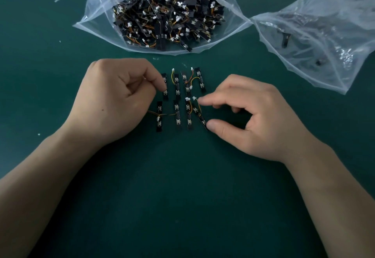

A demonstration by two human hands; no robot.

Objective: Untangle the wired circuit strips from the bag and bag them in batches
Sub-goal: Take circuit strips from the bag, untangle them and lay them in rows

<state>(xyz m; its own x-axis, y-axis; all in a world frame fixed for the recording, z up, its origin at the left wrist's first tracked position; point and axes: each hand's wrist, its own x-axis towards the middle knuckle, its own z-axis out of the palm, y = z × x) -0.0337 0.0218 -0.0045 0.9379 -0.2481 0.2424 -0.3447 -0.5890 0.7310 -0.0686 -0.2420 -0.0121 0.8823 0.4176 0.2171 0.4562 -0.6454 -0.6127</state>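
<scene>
Several black circuit strips (pixel 177 113) with orange and yellow wires and white plugs lie in two rows on the green mat, between my hands. My left hand (pixel 117 99) is curled, its fingertips resting on the upper-left strip (pixel 164 91). My right hand (pixel 247 119) pinches the tilted lower-right strip (pixel 199 115), forefinger at its white plug and thumb at its lower end. A large clear bag (pixel 162 14), open toward me, holds a tangled heap of strips behind the rows.
A second clear bag (pixel 316 34) lies at the right rear, open and holding only a few dark pieces. Small white scraps (pixel 56 0) dot the green mat (pixel 182 186) on the left. My forearms reach in from both lower corners.
</scene>
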